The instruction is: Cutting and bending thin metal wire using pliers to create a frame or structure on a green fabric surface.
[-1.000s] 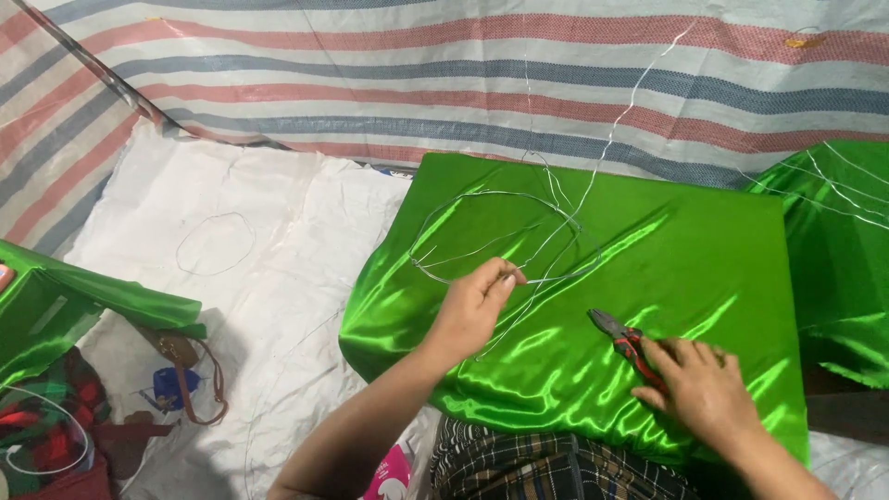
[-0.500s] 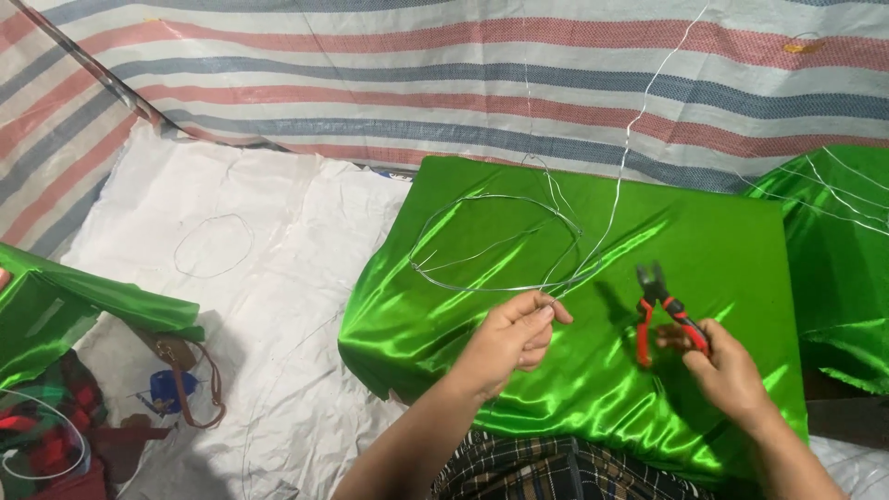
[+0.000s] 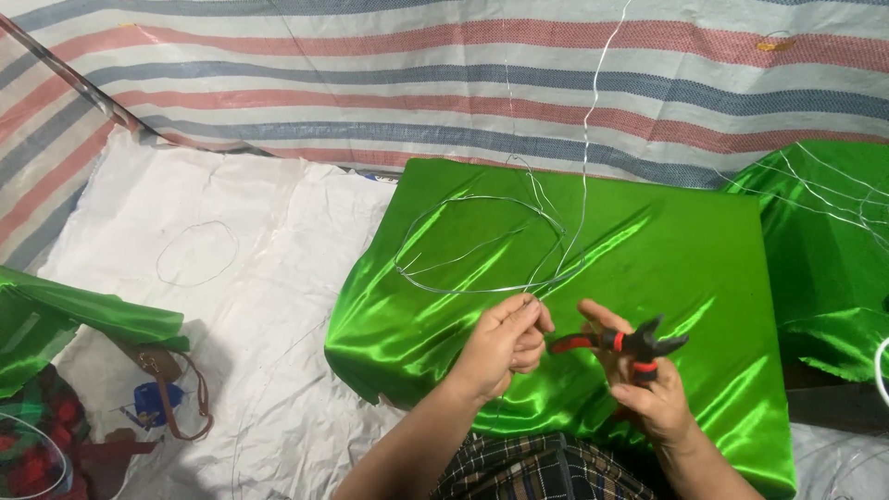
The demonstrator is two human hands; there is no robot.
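My left hand (image 3: 505, 344) pinches a thin silver wire (image 3: 482, 243) where its loop closes, over a bright green satin cloth (image 3: 667, 259). The wire loops across the cloth, and one strand runs up past the top of the view. My right hand (image 3: 644, 393) grips red-and-black pliers (image 3: 622, 343), whose jaws point right, away from the wire. The two hands sit close together above my plaid-clad lap.
A white woven sheet (image 3: 213, 306) carries a small wire ring (image 3: 196, 252) at the left. Striped tarp (image 3: 463, 83) hangs behind. More green satin lies at the right (image 3: 833, 241) and far left (image 3: 74, 319), with a brown strap (image 3: 171, 393) beside it.
My right hand lifted the pliers off the cloth and brought them left toward my left hand, turning them sideways. My left hand stayed on the wire, shifting slightly toward me.
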